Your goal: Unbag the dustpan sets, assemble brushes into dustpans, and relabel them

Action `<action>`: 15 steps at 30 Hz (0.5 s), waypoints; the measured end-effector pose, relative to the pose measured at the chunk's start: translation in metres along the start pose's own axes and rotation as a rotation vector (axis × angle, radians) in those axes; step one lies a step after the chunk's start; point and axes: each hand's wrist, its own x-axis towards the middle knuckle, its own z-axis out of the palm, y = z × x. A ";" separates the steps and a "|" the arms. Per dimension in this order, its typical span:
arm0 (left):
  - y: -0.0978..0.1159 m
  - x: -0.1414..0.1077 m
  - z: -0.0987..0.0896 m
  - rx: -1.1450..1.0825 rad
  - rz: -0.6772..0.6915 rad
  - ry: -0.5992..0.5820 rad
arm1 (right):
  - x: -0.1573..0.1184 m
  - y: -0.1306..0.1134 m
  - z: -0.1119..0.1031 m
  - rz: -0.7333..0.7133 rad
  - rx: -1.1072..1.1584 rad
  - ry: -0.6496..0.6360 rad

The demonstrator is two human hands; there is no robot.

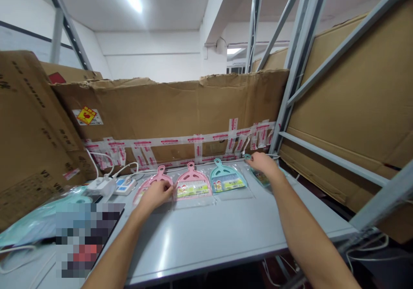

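On the grey table [206, 241], several plastic-wrapped dustpans with brush-like printed labels lie in a row. My left hand [155, 194] grips the right edge of the leftmost pink dustpan [150, 184]. Right beside it lies a second pink dustpan [192, 185], and a teal dustpan [226, 178] lies flat to its right. My right hand [263, 163] is at the far right end of the row, its fingers curled over the top of another teal dustpan [260, 177]. That hand hides most of the dustpan's handle.
A white power strip [102, 184] and a blue-and-white device [124, 186] sit with white cables behind the row. Cardboard sheets [167, 112] with red-and-white tape stand along the back. Grey metal shelving [298, 65] rises at right. Teal packaged goods [38, 220] lie at left beside a pixelated patch.
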 end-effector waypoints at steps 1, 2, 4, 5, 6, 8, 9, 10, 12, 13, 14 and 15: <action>0.000 -0.001 0.000 0.007 0.005 -0.004 | 0.001 0.010 0.000 0.008 -0.013 -0.070; 0.001 -0.001 0.000 0.015 0.007 -0.010 | 0.000 0.016 0.001 0.007 -0.016 -0.133; 0.002 -0.003 -0.001 0.024 0.019 -0.038 | -0.001 0.019 0.006 -0.011 -0.009 -0.232; 0.003 -0.004 -0.001 0.025 0.027 -0.058 | -0.001 0.017 0.008 -0.024 -0.003 -0.269; 0.004 -0.004 -0.002 0.024 0.034 -0.076 | -0.002 0.014 0.011 -0.039 0.007 -0.296; 0.005 -0.004 -0.002 0.019 0.049 -0.101 | -0.001 0.005 0.014 -0.070 0.035 -0.332; 0.005 -0.004 -0.002 0.016 0.052 -0.107 | -0.001 0.001 0.015 -0.085 0.055 -0.348; 0.005 -0.004 -0.002 0.014 0.048 -0.112 | 0.000 -0.003 0.016 -0.098 0.074 -0.363; 0.004 -0.003 -0.001 0.008 0.033 -0.122 | 0.001 -0.009 0.018 -0.124 0.106 -0.394; 0.004 -0.003 -0.001 0.002 0.026 -0.125 | 0.000 -0.010 0.018 -0.137 0.115 -0.408; 0.003 -0.002 0.000 -0.005 0.022 -0.125 | 0.000 -0.011 0.019 -0.149 0.121 -0.420; 0.002 -0.002 0.000 -0.011 0.023 -0.124 | -0.001 -0.012 0.019 -0.161 0.126 -0.428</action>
